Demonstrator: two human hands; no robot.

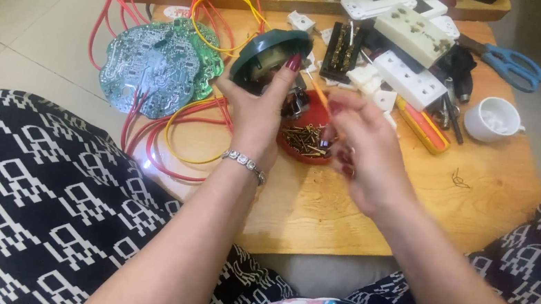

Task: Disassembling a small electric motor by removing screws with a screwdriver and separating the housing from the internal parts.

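My left hand point(256, 112) holds up a dark green round housing point(268, 53), tilted so its inner parts face me, above the low wooden table point(374, 207). My right hand point(362, 146) grips a thin orange-handled screwdriver point(318, 94) whose tip points toward the housing. Just below both hands sits a small red dish of brass screws point(305, 139).
A green circuit board point(157, 64) with red and yellow wires point(168, 138) lies at the table's left. White sockets point(411, 80), a black terminal block point(341, 50), a yellow tool point(421, 126), blue scissors point(512, 65) and a white cup point(494, 120) crowd the far right.
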